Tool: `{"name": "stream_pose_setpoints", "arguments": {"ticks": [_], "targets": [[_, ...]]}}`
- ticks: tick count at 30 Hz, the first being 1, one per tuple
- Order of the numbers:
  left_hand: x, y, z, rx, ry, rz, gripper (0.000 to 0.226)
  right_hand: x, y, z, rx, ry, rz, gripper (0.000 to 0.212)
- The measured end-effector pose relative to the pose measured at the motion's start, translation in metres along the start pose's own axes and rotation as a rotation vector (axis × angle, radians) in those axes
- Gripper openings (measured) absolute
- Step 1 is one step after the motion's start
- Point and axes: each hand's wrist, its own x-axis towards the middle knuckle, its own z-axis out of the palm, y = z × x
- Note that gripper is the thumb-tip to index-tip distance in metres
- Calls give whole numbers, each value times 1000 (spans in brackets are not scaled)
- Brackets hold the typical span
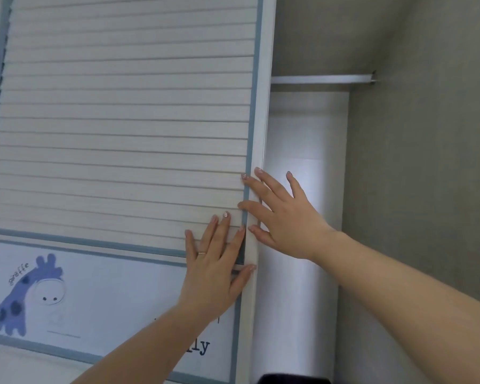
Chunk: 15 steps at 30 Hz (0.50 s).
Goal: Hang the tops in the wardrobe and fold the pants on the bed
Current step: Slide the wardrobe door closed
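Wardrobe door [128, 286] — "giraffe", partly hidden "lly".

a child's bedroom at home: slatted wardrobe door [122, 120] with cartoon giraffe panel [31, 295], hanging rail [322, 79] inside.

Light: soft, even daylight, moderately bright.
Glare: pale sheen on the wardrobe's back panel [302, 173], right of the door edge.
Shadow: faint, beneath the rail [322, 79].
Sharpness: slightly soft throughout; giraffe print [28, 295] smeared.
Distortion: wide-angle bowing of the slatted door [122, 106] toward the left edge.
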Motion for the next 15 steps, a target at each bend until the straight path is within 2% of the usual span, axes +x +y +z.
{"name": "stream_pose_setpoints", "arguments": {"ticks": [6, 15], "targets": [[7, 44, 9, -28, 11, 62, 60, -38, 30, -18, -36, -33, 10, 42], [22, 117, 24, 5, 83, 92, 59, -90, 78, -53, -173, -128, -25, 51]]}}
